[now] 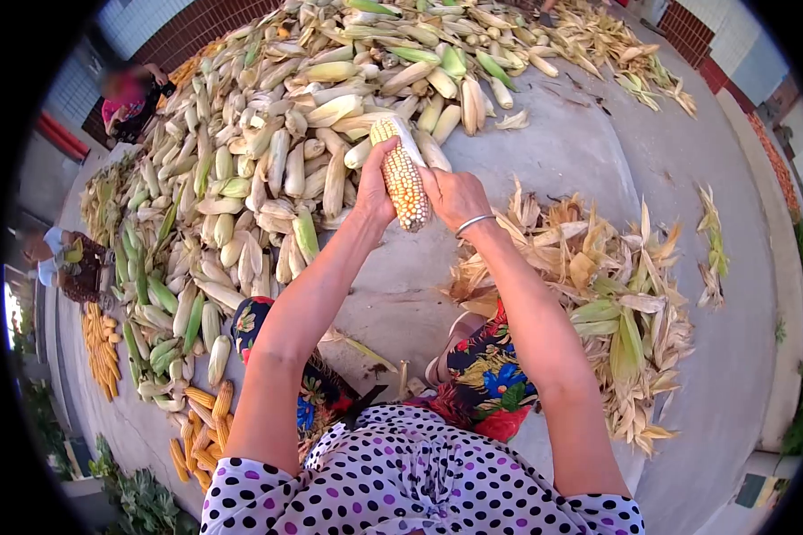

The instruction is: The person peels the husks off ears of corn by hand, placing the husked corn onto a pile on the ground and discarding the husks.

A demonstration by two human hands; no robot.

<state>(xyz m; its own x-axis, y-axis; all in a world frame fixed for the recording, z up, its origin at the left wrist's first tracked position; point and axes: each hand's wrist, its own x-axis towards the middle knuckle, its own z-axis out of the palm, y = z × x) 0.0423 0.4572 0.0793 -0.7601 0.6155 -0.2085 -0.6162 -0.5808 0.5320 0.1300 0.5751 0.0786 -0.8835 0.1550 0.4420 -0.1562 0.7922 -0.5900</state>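
Observation:
An ear of corn [403,185] with yellow and orange kernels is held up at the centre, its tip pointing down toward me. Wrapped round its left side is my left hand [376,189]. A pale strip of husk [409,143] runs along the ear's upper right side, and my right hand [457,196], with a bracelet at the wrist, is closed on that husk beside the cob. Behind both hands lies a large heap of unhusked corn [268,160].
Loose husks [598,294] are piled at the right. Bare yellow cobs [203,432] lie at the lower left, more [101,348] farther left. Two people, one in pink [127,102] and one in light blue [55,245], sit at the left by the heap.

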